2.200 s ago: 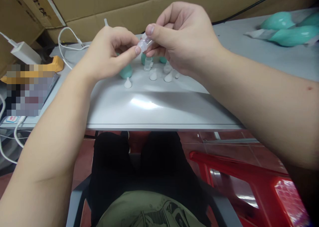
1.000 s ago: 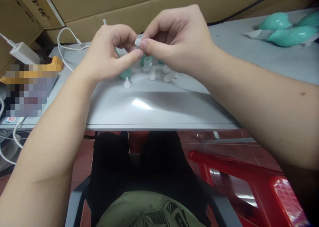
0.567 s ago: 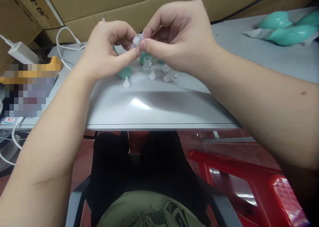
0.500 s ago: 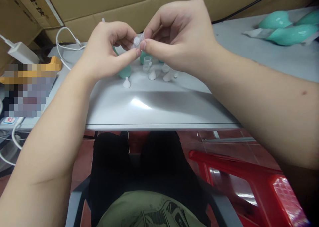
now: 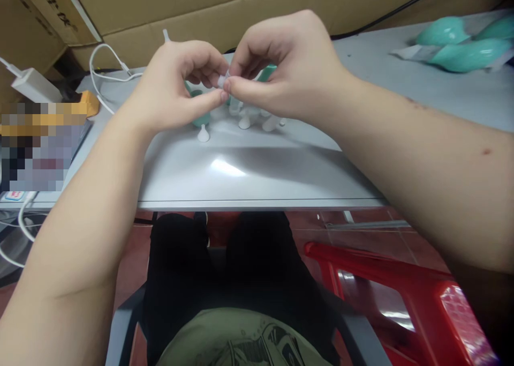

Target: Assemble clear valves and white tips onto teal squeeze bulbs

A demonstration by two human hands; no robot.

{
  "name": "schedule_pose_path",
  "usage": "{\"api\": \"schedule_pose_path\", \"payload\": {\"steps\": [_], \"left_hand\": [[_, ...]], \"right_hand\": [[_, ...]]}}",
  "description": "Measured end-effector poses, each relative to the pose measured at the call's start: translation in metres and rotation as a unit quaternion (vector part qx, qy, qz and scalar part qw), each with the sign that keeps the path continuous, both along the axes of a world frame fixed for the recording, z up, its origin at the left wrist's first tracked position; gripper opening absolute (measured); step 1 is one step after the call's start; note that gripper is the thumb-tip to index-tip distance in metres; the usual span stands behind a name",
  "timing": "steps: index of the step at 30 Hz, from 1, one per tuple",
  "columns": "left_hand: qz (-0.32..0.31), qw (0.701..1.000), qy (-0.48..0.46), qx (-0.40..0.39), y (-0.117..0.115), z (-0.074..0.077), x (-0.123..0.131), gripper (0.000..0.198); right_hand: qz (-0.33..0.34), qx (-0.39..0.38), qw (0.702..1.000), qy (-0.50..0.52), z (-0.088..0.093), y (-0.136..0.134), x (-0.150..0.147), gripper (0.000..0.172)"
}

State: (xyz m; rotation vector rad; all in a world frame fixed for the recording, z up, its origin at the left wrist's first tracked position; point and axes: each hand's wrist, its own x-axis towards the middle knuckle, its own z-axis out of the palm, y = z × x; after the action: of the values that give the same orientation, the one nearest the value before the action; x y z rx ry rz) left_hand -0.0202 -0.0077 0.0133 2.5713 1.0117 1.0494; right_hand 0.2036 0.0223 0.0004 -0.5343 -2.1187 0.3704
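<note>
Between the fingertips of both hands is a small translucent plastic piece (image 5: pixel 223 80), mostly covered by the fingers. My left hand (image 5: pixel 187 82) pinches it from the left with thumb and forefinger. From the other side my right hand (image 5: pixel 285 66) closes thumb and fingers on it too. Below the hands, a small white funnel (image 5: pixel 203 134) stands on the table, with a second white funnel (image 5: pixel 244 121) and a third, tilted white funnel (image 5: pixel 270 122) to its right. Clear plastic parts (image 5: pixel 235 107) and mint-green pieces (image 5: pixel 201 117) show partly behind the fingers.
Mint-green wrapped pieces (image 5: pixel 466 55) lie at the table's back right. On the left are a white charger (image 5: pixel 37 86), cables and a yellow object (image 5: pixel 90 103). Cardboard (image 5: pixel 193 7) stands behind the grey table (image 5: pixel 257 184). A red plastic stool (image 5: pixel 361 264) is below right.
Both hands have come slightly down and nearer to me with the small piece. It is now more covered by the fingertips. The funnels have not moved.
</note>
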Motion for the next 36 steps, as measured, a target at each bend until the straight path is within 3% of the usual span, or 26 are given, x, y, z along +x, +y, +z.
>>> {"api": "schedule_pose_path", "payload": {"steps": [8,15,23,27,31,36], "left_hand": [[0.008,0.998,0.035,-0.043,-0.002,0.001,0.001,0.013],[0.007,0.996,0.07,-0.05,0.008,-0.004,-0.002,0.021],[0.014,0.996,0.076,-0.045,0.004,-0.003,0.001,0.013],[0.021,0.993,0.097,-0.056,0.002,0.0,0.002,0.011],[0.024,0.992,0.106,-0.064,0.001,0.0,0.002,0.01],[0.032,0.993,0.104,-0.053,0.001,0.0,0.002,0.007]], "right_hand": [[-0.058,0.038,0.986,-0.154,0.001,0.002,0.006,0.01],[-0.07,0.044,0.981,-0.174,-0.006,0.016,-0.002,0.019],[-0.002,0.05,0.989,-0.142,-0.014,0.017,0.003,0.016],[0.041,0.028,0.993,-0.109,-0.019,0.032,-0.002,0.028],[0.1,0.04,0.989,-0.098,-0.024,0.046,-0.003,0.023],[0.077,0.094,0.985,-0.122,-0.028,0.048,-0.003,0.02]]}}
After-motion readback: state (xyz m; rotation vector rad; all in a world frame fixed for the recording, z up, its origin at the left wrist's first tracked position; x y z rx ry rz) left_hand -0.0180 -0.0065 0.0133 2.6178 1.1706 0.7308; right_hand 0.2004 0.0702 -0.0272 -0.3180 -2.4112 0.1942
